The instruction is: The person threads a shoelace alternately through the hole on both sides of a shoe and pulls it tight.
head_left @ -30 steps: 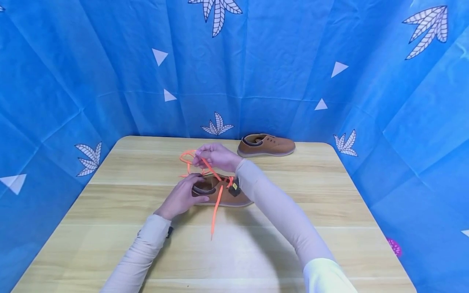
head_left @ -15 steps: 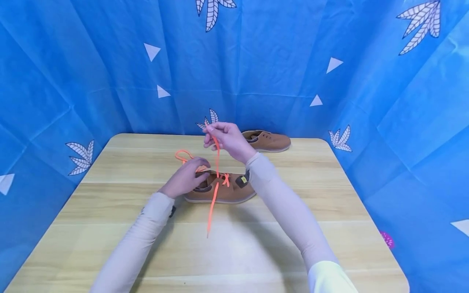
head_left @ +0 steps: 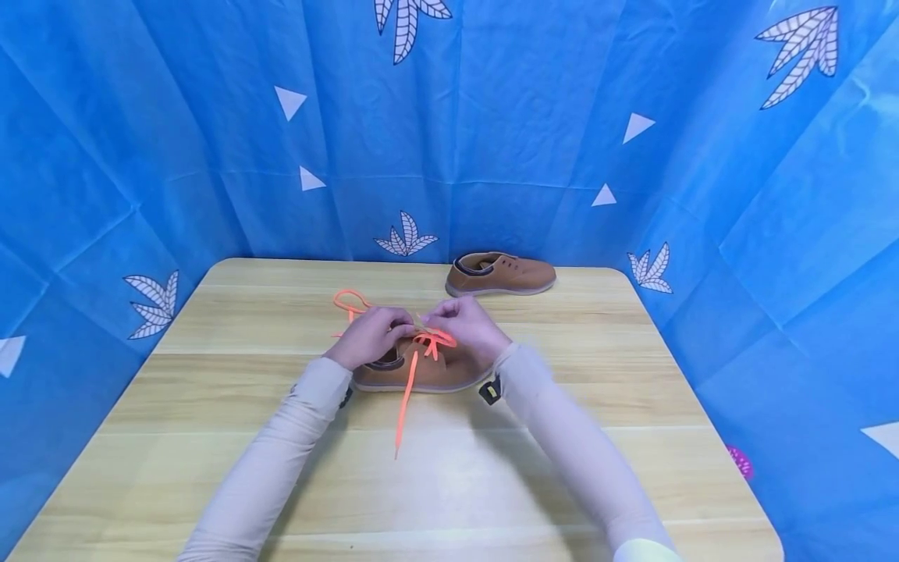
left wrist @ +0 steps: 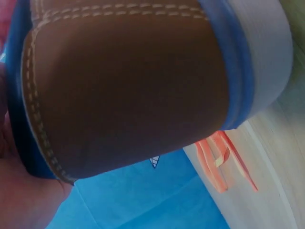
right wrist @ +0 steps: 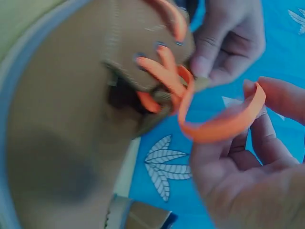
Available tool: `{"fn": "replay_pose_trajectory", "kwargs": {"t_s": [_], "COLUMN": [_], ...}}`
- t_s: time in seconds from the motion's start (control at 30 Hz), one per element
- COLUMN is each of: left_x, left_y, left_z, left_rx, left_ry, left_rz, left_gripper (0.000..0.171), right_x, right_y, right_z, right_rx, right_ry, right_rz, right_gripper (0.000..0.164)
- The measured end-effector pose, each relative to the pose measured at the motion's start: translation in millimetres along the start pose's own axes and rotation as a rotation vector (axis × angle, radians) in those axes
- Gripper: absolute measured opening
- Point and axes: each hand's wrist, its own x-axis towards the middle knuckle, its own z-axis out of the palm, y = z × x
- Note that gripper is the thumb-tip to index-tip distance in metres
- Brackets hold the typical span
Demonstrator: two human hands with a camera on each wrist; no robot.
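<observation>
A brown shoe [head_left: 421, 375] stands on the table, its toe to the right and an orange shoelace [head_left: 406, 406] threaded through its front eyelets. My left hand [head_left: 375, 336] is over the shoe's opening; in the right wrist view, the thumb and fingers of that left hand [right wrist: 233, 43] pinch a tan edge near the eyelets. Just right of it, my right hand [head_left: 470, 324] pinches the shoelace, which bends in a loop [right wrist: 224, 129] between fingertips and shoe. In the left wrist view the shoe's heel [left wrist: 128, 90] fills most of the picture and hides the fingertips.
A second brown shoe [head_left: 502, 273], with no lace in its eyelets, stands at the table's back edge. Blue patterned cloth [head_left: 534, 140] hangs behind and beside the wooden table [head_left: 211, 390]. A loose lace loop [head_left: 347, 295] lies behind the heel.
My right hand rose with the shoelace pulled taut, then came down beside the eyelets. My left hand moved from the heel opening forward toward the tongue, closing its fingers.
</observation>
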Motion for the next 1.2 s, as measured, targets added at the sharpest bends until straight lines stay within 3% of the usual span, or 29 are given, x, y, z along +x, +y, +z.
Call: {"fn": "replay_pose_trajectory", "kwargs": {"t_s": [0.17, 0.4, 0.83, 0.97, 1.2], "left_x": [1.9, 2.7, 0.3, -0.8, 9.1], "left_y": [-1.7, -4.2, -2.8, -5.9, -20.2], "left_z": [0.1, 2.5, 1.7, -2.0, -7.4], "left_rx": [-0.020, -0.031, -0.102, -0.140, -0.274], "left_ry": [0.001, 0.008, -0.008, -0.064, -0.183], "left_rz": [-0.027, -0.018, -0.039, -0.029, -0.076], "left_gripper": [0.015, 0.015, 0.012, 0.016, 0.033], "right_x": [-6, -4, 0, -2, -4], "right_y": [12, 14, 23, 25, 29], "right_z": [11, 26, 40, 43, 47], "right_rx": [-0.152, -0.229, -0.238, -0.259, -0.333], "right_ry": [0.045, 0.110, 0.206, 0.237, 0.296], "right_rz": [-0.043, -0.037, -0.060, -0.086, -0.169], "right_gripper": [0.016, 0.022, 0.026, 0.022, 0.024]}}
